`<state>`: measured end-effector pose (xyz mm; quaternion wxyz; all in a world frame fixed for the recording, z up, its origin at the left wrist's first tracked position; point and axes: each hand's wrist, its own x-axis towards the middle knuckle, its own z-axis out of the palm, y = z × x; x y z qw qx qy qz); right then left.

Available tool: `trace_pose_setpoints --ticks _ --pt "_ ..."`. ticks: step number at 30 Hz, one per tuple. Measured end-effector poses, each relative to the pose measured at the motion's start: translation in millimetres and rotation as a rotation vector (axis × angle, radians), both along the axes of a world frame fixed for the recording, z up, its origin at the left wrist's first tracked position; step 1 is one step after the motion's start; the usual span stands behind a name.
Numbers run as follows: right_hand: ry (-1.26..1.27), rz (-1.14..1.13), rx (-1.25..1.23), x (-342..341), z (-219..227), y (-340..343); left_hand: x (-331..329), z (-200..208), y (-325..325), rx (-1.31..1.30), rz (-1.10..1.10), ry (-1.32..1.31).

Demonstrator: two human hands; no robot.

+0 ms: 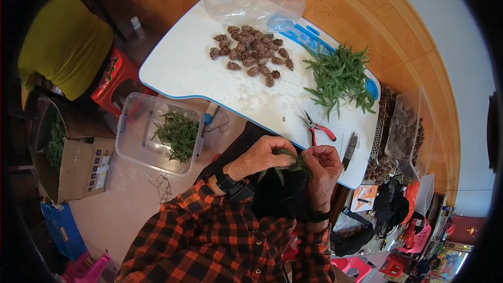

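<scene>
Above my lap, just off the table's near edge, my left hand (262, 158) is closed around a green artificial sprig (283, 170). My right hand (323, 170) meets it from the other side, thumb and fingertips pinched together at the sprig's edge; what lies in that pinch is too small to make out. Pliers (316, 128) with red and black handles rest on the white table (183, 68) just beyond my hands. Beside them is a thin bundle of dark wire-like pieces (351, 145). Further back lie a heap of brown pine cones (251, 50) and a pile of green sprigs (339, 76).
A clear plastic bag (246, 8) lies at the table's back. Left of the table stand a clear bin (126, 141) with greenery, a cardboard box (86, 170), a red stool (112, 81) and a person in a yellow-green top (65, 36). A clear container (403, 126) with cones stands right.
</scene>
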<state>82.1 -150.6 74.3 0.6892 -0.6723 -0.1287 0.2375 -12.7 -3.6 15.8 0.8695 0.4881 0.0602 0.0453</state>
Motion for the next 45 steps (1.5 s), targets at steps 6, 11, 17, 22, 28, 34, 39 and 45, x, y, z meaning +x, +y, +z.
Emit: trace_pose_setpoints --ticks 6,11,17,22,28,34,39,45 --pt "-0.010 0.000 0.011 -1 0 0 1 3 -2 0.163 0.047 0.008" --pt "-0.009 0.010 0.004 0 -1 -2 3 1 -7 0.188 0.066 -0.002" --pt "-0.029 0.061 -0.005 3 -7 -2 3 -1 -8 0.241 0.134 -0.012" --pt "-0.031 0.046 -0.045 2 -5 3 2 -5 -7 0.262 0.210 -0.005" --pt "-0.587 0.052 -0.328 39 -22 -2 -3 -11 -1 0.110 0.232 0.016" --pt "-1.168 0.163 -0.836 64 -27 -2 -2 -10 0 0.005 0.278 0.038" --pt "-1.084 0.256 -0.803 78 -30 -7 -1 -17 1 -0.028 0.281 0.001" --pt "-1.184 0.310 -0.786 79 -27 -7 -1 -16 2 -0.050 0.261 0.000"
